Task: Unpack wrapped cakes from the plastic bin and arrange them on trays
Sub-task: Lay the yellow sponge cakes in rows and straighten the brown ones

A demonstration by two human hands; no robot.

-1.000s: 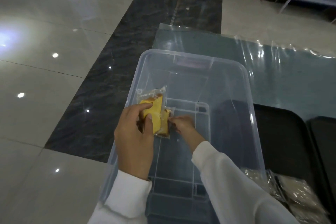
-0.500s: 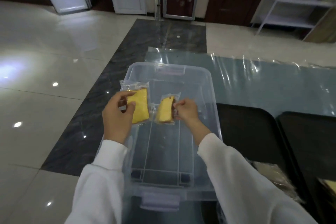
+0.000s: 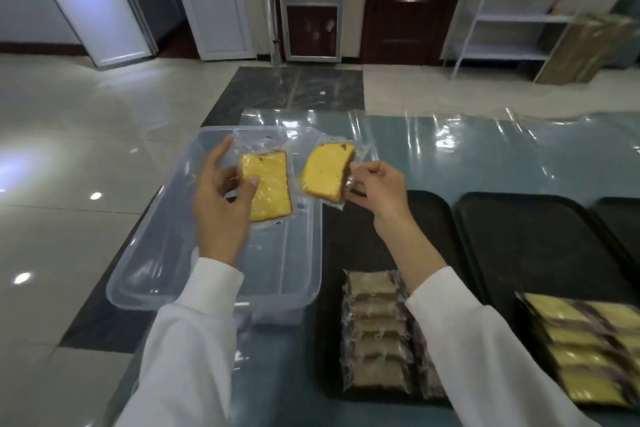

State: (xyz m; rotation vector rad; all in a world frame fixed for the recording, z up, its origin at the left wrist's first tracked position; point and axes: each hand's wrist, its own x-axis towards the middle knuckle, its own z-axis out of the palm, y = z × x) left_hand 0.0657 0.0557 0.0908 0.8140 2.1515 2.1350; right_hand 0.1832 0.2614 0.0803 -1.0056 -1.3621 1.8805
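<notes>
Sleeves (image 3: 194,340) of white cloth are entering from 6 o'clock, over a table (image 3: 485,156) that is lying under shiny clear plastic sheeting. Nearest, at about 5 o'clock, two black trays are showing cakes: the left tray (image 3: 433,218) is carrying a stack of brownish wrapped cakes (image 3: 375,336), and the middle tray (image 3: 540,239) is carrying rows of yellow wrapped cakes (image 3: 585,354) at its near end. A third tray (image 3: 623,218) is just peeking in at 3 o'clock; its contents cannot be told. At 7 o'clock a clear plastic bin (image 3: 145,274) is sitting beside the left tray, with nothing visible on its bottom.

Two wrapped yellow slices are being held up in the air. The left hand (image 3: 221,204) is gripping the rectangular slice (image 3: 266,191) above the bin, thumb on its face and fingers behind. The right hand (image 3: 377,191) is pinching the wrapper edge of the rounded slice (image 3: 327,172), over the bin's right rim.

Beyond, toward 12 o'clock, glossy pale floor tiles (image 3: 69,135) with a dark stone strip (image 3: 294,90) are running to white-framed doors (image 3: 214,0), a dark wooden door (image 3: 408,0) and white shelving (image 3: 519,10).
</notes>
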